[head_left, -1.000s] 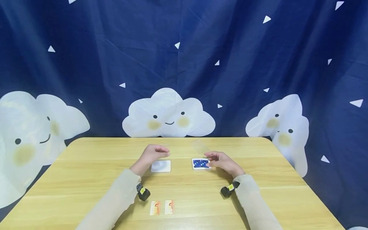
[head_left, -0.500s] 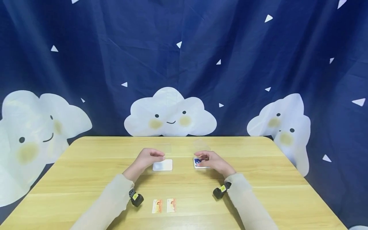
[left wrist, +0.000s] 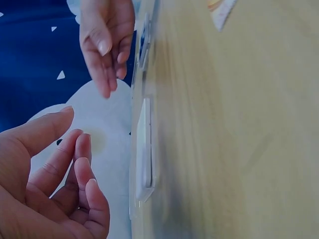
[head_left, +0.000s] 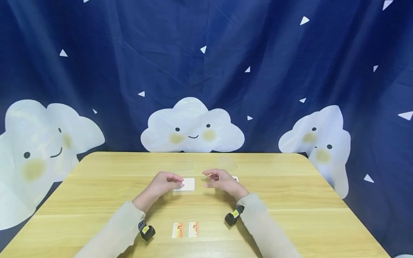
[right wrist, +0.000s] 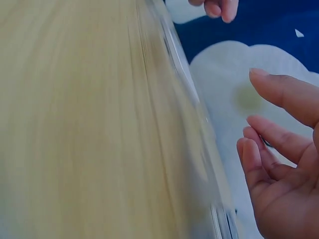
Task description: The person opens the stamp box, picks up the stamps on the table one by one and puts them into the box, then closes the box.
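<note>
My left hand point(head_left: 166, 182) hovers at the left end of a flat white box point(head_left: 189, 184). In the left wrist view a gap shows between that hand's thumb and loosely curved fingers, and the white box point(left wrist: 144, 149) lies apart from them. My right hand point(head_left: 222, 182) is in the air between the two boxes, its thumb apart from its relaxed fingers and nothing held. Behind it, a second white-rimmed box point(head_left: 236, 178) is mostly hidden in the head view. At the right wrist view's bottom edge, part of a clear-edged box point(right wrist: 223, 224) shows.
Two thin clear sheets point(head_left: 227, 163) lie near the table's far edge, behind the boxes. Closer to me, two orange-and-white cards point(head_left: 177, 230) lie side by side on the wooden table point(head_left: 290, 222). A blue curtain point(head_left: 206, 71) with clouds hangs behind.
My right hand has moved left from the box with blue cards, now partly covering it from the head view. My left hand has come lower, over the white box's left end.
</note>
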The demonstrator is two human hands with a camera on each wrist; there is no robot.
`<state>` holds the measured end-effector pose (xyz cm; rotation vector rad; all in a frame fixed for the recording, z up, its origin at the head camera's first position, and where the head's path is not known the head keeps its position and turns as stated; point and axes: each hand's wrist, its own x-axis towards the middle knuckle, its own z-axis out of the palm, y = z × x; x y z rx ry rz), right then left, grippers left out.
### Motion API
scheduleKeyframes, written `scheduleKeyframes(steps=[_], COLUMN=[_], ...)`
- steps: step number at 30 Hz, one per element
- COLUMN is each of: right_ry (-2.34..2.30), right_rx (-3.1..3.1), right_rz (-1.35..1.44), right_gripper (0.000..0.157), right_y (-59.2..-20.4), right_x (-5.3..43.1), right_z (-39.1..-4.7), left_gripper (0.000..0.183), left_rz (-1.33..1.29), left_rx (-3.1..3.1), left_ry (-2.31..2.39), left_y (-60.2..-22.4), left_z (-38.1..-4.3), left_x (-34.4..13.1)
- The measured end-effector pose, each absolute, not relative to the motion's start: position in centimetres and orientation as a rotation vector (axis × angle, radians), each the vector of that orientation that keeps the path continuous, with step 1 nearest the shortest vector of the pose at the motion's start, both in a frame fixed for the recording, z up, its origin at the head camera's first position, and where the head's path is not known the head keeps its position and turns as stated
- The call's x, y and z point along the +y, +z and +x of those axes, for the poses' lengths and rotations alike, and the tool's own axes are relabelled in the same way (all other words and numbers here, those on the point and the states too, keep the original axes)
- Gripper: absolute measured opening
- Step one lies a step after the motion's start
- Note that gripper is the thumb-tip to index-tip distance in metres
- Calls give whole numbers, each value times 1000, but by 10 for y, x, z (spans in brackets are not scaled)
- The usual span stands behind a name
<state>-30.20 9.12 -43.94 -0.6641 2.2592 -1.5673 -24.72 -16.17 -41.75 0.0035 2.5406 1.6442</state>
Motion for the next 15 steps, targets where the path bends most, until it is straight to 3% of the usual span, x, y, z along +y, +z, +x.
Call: scheduleKeyframes(steps=[15], right_ry=[-1574], right_rx=[2266], right_rz=[-558], right_gripper=[53], right_y=[-441], right_x=[51], right_z=[-296], left_gripper=[24], left_rz=[140], left_rx=[2488], left_ry=[1629], left_y=[-420], left_z=[-224], left_x=[-170])
